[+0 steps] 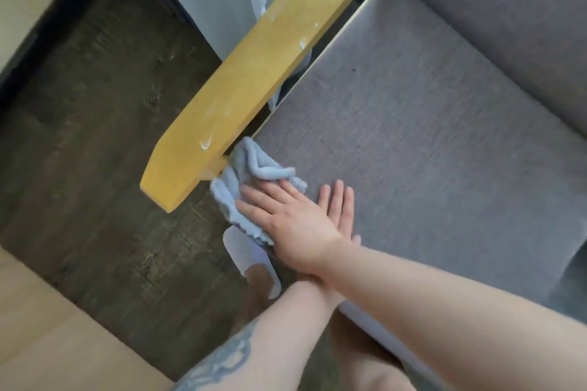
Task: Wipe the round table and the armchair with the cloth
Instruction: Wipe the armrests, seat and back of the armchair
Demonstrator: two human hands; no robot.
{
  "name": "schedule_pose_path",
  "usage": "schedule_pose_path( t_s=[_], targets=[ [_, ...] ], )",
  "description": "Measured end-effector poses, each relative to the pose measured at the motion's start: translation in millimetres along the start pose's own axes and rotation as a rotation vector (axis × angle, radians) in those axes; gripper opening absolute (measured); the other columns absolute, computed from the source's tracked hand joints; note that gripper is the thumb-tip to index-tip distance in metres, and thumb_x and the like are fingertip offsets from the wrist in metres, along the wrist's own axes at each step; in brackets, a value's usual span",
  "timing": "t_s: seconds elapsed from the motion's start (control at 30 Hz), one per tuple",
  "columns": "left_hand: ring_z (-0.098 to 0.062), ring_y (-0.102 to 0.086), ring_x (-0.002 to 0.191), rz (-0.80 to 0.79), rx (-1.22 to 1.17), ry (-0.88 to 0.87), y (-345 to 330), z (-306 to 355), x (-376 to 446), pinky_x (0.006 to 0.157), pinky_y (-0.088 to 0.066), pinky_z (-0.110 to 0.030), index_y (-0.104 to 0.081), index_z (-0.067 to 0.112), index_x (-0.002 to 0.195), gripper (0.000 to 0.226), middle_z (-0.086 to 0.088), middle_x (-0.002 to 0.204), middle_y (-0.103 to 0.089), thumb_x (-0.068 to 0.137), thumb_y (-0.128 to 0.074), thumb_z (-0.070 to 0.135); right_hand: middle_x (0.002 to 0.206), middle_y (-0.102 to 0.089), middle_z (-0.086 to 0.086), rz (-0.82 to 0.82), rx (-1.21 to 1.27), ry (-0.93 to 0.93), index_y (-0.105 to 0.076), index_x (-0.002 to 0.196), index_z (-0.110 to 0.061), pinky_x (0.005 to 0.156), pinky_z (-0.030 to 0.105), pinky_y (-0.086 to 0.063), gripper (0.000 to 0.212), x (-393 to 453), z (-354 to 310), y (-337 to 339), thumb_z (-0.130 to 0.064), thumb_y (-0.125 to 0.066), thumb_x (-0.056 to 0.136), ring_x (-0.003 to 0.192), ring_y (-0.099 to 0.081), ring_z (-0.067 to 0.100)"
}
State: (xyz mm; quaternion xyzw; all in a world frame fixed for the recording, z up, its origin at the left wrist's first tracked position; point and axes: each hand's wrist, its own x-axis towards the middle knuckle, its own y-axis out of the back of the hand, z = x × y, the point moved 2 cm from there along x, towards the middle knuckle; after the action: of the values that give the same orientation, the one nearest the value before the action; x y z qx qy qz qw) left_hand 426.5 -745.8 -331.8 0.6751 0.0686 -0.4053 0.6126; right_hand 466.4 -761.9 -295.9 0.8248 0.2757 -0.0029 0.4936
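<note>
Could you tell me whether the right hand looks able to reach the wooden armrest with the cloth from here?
Probably yes: the right hand lies flat on the cloth, which sits right against the armrest at its near end, with nothing between. It does cross over the left hand.

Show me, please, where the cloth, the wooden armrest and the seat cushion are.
cloth [244, 168]: head view, on its bunched upper folds.
armrest [254, 73]: head view, middle of its yellow top face.
seat cushion [413, 136]: head view, bare grey fabric at its centre.
</note>
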Motion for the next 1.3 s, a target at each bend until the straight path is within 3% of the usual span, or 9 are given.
schedule_pose_path(
  t_s=[0.13, 0.3, 0.33, 0.47, 0.67, 0.83, 0.97, 1.13, 1.3],
  targets=[
    [-0.024, -0.039, 0.133, 0.099, -0.109, -0.181, 5, -6, -19, 0.113, -0.015, -0.041, -0.046, 0.010, 0.140, 0.064, -0.007, 0.144, -0.048, 0.086, -0.034, 0.043, 0.145, -0.045, 0.009, 0.126, -0.170, 0.164, -0.052, 0.136, -0.016, 0.113, 0.044, -0.023, 0.058, -20, 124, 30, -0.016, -0.042, 0.079, 0.136, -0.038, 0.029],
    [-0.019, -0.004, 0.146, 0.275, -0.073, -0.098, 26, -48, 7, 0.115, -0.003, -0.041, -0.010, 0.015, 0.154, 0.075, -0.001, 0.159, -0.006, 0.091, -0.030, 0.053, 0.159, -0.017, 0.007, 0.366, -0.068, -0.966, -0.025, 0.150, -0.019, 0.116, 0.052, -0.012, 0.069, -27, 182, 59, -0.016, -0.039, 0.082, 0.146, -0.012, 0.030],
    [-0.019, -0.003, 0.147, 0.268, -0.066, -0.071, 31, -49, 17, 0.115, -0.002, -0.042, -0.010, 0.015, 0.154, 0.075, -0.002, 0.160, -0.006, 0.092, -0.028, 0.053, 0.160, -0.013, 0.006, 0.351, -0.043, -0.951, -0.021, 0.151, -0.022, 0.117, 0.051, -0.007, 0.069, -9, 166, 55, -0.019, -0.038, 0.085, 0.147, -0.007, 0.029],
    [-0.021, -0.007, 0.146, 0.258, -0.009, -0.058, 51, -45, 47, 0.116, -0.003, -0.045, -0.019, 0.010, 0.151, 0.075, -0.008, 0.159, -0.015, 0.091, -0.026, 0.053, 0.157, -0.024, 0.000, 0.037, -0.180, 0.075, -0.030, 0.148, -0.028, 0.117, 0.044, -0.005, 0.068, 26, 159, 67, -0.014, -0.036, 0.082, 0.146, -0.016, 0.025],
    [-0.013, 0.021, 0.143, 0.266, -0.045, -0.082, 68, -38, 68, 0.115, 0.012, -0.041, 0.015, 0.014, 0.150, 0.078, 0.000, 0.155, 0.024, 0.095, -0.025, 0.051, 0.161, -0.006, -0.001, 0.395, -0.055, -0.952, -0.015, 0.152, -0.027, 0.118, 0.045, -0.006, 0.065, 35, 204, 90, -0.019, -0.041, 0.093, 0.147, -0.001, 0.023],
    [-0.015, 0.023, 0.142, 0.216, -0.074, -0.052, 75, -31, 70, 0.114, 0.013, -0.042, 0.016, 0.012, 0.149, 0.078, -0.004, 0.158, 0.019, 0.096, -0.028, 0.048, 0.159, -0.018, 0.000, 0.122, -0.108, -0.161, -0.025, 0.150, -0.027, 0.117, 0.040, -0.002, 0.073, 0, 208, 88, -0.003, -0.041, 0.083, 0.146, -0.009, 0.020],
    [-0.017, 0.025, 0.142, 0.194, -0.099, -0.079, 77, -33, 69, 0.115, 0.013, -0.042, 0.019, 0.013, 0.149, 0.078, -0.004, 0.157, 0.024, 0.098, -0.029, 0.047, 0.158, -0.022, 0.003, 0.295, -0.016, -0.769, -0.028, 0.149, -0.014, 0.118, 0.045, -0.014, 0.057, -90, 287, 98, -0.011, -0.035, 0.093, 0.146, -0.015, 0.021],
    [-0.023, 0.015, 0.146, 0.224, -0.140, -0.054, 71, -14, 68, 0.116, 0.008, -0.045, 0.010, 0.011, 0.151, 0.075, -0.007, 0.159, 0.014, 0.097, -0.033, 0.042, 0.157, -0.022, 0.005, 0.588, 0.154, -1.302, -0.032, 0.147, -0.010, 0.117, 0.050, -0.014, 0.058, -219, 217, 17, -0.011, -0.030, 0.089, 0.146, -0.014, 0.023],
    [-0.027, -0.005, 0.147, 0.289, -0.084, -0.092, 55, 11, 68, 0.115, -0.005, -0.050, -0.009, 0.006, 0.152, 0.070, -0.012, 0.160, -0.009, 0.094, -0.024, 0.043, 0.160, -0.013, 0.002, 0.753, 0.317, -1.731, -0.023, 0.150, -0.019, 0.118, 0.048, -0.006, 0.065, -154, 146, 2, -0.007, -0.042, 0.090, 0.147, -0.005, 0.023]
  ],
)
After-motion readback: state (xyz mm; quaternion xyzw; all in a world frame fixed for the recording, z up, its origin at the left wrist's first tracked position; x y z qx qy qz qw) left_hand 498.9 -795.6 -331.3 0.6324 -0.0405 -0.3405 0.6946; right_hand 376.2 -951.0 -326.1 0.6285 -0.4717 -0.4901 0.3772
